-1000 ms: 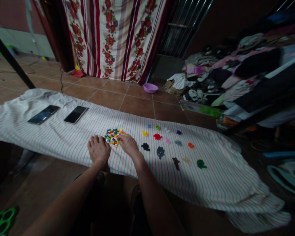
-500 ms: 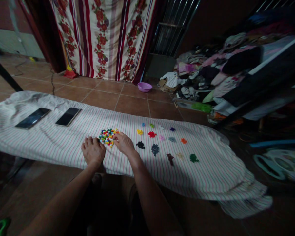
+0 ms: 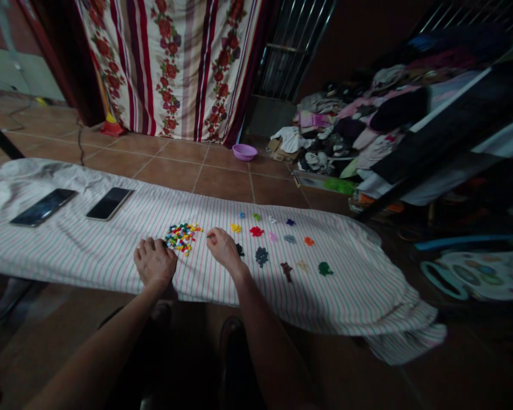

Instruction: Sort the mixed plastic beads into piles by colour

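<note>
A mixed heap of small coloured beads (image 3: 182, 237) lies on the striped cloth. My left hand (image 3: 155, 262) rests palm down at the heap's near left edge, fingers spread on the cloth. Just right of the heap, my right hand (image 3: 222, 247) pinches one small dark bead (image 3: 208, 236) between thumb and fingertips. Beyond it are little single-colour piles, among them yellow beads (image 3: 236, 228), red beads (image 3: 256, 231), dark grey beads (image 3: 261, 257), brown beads (image 3: 286, 270) and green beads (image 3: 325, 269). My right hand partly hides the black beads (image 3: 239, 249).
Two phones (image 3: 110, 204) lie at the left on the striped cloth (image 3: 359, 296). On the tiled floor behind stands a purple basin (image 3: 244, 151), before a flowered curtain (image 3: 166, 68). Heaped clothes (image 3: 325, 114) fill the back right, with dark bars in front.
My right hand has drawn back from the mixed heap toward the right, with a small dark bead in its fingertips. My left hand stays beside the heap. The whole view has shifted slightly.
</note>
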A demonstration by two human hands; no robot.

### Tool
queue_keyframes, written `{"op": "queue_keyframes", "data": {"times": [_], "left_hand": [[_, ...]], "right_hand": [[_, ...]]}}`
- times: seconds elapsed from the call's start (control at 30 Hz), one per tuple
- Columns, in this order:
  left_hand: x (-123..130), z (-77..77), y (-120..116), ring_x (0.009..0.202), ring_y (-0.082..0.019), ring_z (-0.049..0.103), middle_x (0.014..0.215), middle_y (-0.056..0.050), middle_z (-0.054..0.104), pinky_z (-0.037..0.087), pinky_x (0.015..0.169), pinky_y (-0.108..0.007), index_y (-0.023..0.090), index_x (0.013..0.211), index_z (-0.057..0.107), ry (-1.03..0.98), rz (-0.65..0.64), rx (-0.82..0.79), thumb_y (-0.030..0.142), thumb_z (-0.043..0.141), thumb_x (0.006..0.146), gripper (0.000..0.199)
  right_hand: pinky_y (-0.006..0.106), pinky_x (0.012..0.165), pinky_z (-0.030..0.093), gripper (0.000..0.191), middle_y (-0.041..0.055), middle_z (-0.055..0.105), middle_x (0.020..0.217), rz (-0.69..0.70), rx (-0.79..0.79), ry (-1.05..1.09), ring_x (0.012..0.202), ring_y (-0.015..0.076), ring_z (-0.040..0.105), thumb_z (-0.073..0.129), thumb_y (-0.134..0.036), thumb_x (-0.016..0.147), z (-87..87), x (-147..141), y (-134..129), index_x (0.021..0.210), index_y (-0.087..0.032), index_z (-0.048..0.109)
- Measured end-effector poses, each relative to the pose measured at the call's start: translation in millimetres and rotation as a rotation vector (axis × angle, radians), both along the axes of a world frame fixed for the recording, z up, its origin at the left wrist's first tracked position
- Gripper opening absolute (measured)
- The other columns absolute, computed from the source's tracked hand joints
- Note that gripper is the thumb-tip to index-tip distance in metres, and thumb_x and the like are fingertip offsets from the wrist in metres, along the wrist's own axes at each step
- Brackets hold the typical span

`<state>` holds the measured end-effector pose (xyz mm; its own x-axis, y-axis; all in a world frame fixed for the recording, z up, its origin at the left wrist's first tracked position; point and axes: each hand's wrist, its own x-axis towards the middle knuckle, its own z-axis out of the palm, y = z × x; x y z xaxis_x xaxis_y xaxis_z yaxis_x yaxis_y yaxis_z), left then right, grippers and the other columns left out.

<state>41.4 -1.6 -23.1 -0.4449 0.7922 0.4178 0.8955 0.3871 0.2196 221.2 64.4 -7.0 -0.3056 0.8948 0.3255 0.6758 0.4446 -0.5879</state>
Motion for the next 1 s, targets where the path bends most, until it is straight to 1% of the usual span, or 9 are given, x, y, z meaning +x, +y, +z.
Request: {"op": "queue_keyframes", "data": {"times": [0.07, 0.2, 0.3, 0.4, 0.53, 0.7, 0.8, 0.9, 1.0], "left_hand": [[0, -1.1, 0, 0.121, -0.031, 0.044, 0.119, -0.017, 0.057, 0.033, 0.099, -0.046, 0.012, 0.1, 0.061, 0.009, 0.0, 0.002, 0.03, 0.035, 0.082, 0.036], [0, -2.1, 0, 0.121, -0.031, 0.044, 0.116, -0.016, 0.058, 0.034, 0.098, -0.045, 0.013, 0.098, 0.061, 0.009, 0.004, 0.005, 0.032, 0.033, 0.082, 0.037], [0, -1.7, -1, 0.12, -0.031, 0.044, 0.113, -0.017, 0.059, 0.034, 0.098, -0.046, 0.012, 0.097, 0.061, -0.002, 0.002, 0.002, 0.032, 0.033, 0.081, 0.038], [0, -0.1, -1, 0.121, -0.031, 0.043, 0.114, -0.017, 0.058, 0.033, 0.098, -0.045, 0.012, 0.098, 0.061, -0.011, -0.004, 0.001, 0.032, 0.031, 0.082, 0.039], [1, 2.7, -3, 0.123, -0.032, 0.042, 0.114, -0.018, 0.058, 0.032, 0.099, -0.046, 0.011, 0.1, 0.06, -0.037, -0.011, -0.01, 0.031, 0.031, 0.082, 0.04], [1, 3.5, -4, 0.125, -0.033, 0.039, 0.117, -0.02, 0.057, 0.031, 0.1, -0.046, 0.009, 0.102, 0.06, -0.05, -0.021, -0.005, 0.032, 0.03, 0.082, 0.042], [2, 4.2, -5, 0.125, -0.033, 0.04, 0.116, -0.02, 0.057, 0.031, 0.099, -0.047, 0.009, 0.102, 0.06, -0.057, -0.022, -0.009, 0.032, 0.03, 0.082, 0.042], [2, 4.5, -5, 0.124, -0.033, 0.04, 0.117, -0.02, 0.057, 0.032, 0.099, -0.047, 0.01, 0.101, 0.06, -0.057, -0.02, -0.015, 0.031, 0.029, 0.082, 0.042], [1, 3.3, -5, 0.123, -0.033, 0.042, 0.115, -0.019, 0.058, 0.032, 0.099, -0.046, 0.01, 0.1, 0.06, -0.042, -0.02, -0.012, 0.032, 0.03, 0.083, 0.041]], "right_hand": [[0.027, 0.075, 0.046, 0.013, 0.0019, 0.063, 0.085, -0.044, 0.009, 0.065, 0.078, 0.0148, 0.059, 0.048, -0.016, 0.08, -1.1, 13, 1, 0.088, -0.021, 0.058], [0.027, 0.072, 0.048, 0.014, 0.0013, 0.064, 0.082, -0.185, -0.002, 0.177, 0.073, 0.0144, 0.06, 0.049, -0.019, 0.078, -1.1, 48, 2, 0.087, -0.021, 0.059], [0.028, 0.071, 0.048, 0.015, 0.0015, 0.065, 0.08, -0.266, -0.03, 0.213, 0.071, 0.0149, 0.062, 0.049, -0.021, 0.075, 1.7, 77, -2, 0.085, -0.021, 0.061], [0.028, 0.068, 0.049, 0.017, 0.0013, 0.066, 0.077, -0.342, -0.037, 0.222, 0.069, 0.0153, 0.062, 0.049, -0.026, 0.074, 3.7, 105, -9, 0.083, -0.021, 0.062], [0.029, 0.069, 0.048, 0.021, 0.0024, 0.066, 0.075, -0.49, -0.028, 0.181, 0.068, 0.0167, 0.061, 0.048, -0.029, 0.07, 2.3, 146, -23, 0.08, -0.021, 0.064], [0.031, 0.073, 0.045, 0.029, 0.0055, 0.066, 0.078, -0.743, 0.021, 0.067, 0.074, 0.0195, 0.06, 0.046, -0.032, 0.069, 2.1, 203, -43, 0.084, -0.019, 0.067], [0.031, 0.073, 0.044, 0.032, 0.0066, 0.065, 0.075, -0.872, 0.047, 0.009, 0.073, 0.0201, 0.058, 0.045, -0.033, 0.069, 4.7, 236, -55, 0.086, -0.017, 0.067], [0.031, 0.073, 0.042, 0.035, 0.0078, 0.066, 0.078, -0.947, 0.062, -0.048, 0.073, 0.0202, 0.057, 0.043, -0.033, 0.07, 6.7, 263, -64, 0.089, -0.016, 0.068], [0.03, 0.071, 0.041, 0.036, 0.009, 0.067, 0.082, -0.996, 0.034, -0.092, 0.074, 0.0204, 0.057, 0.042, -0.032, 0.072, 6.9, 280, -70, 0.091, -0.015, 0.068]]}}
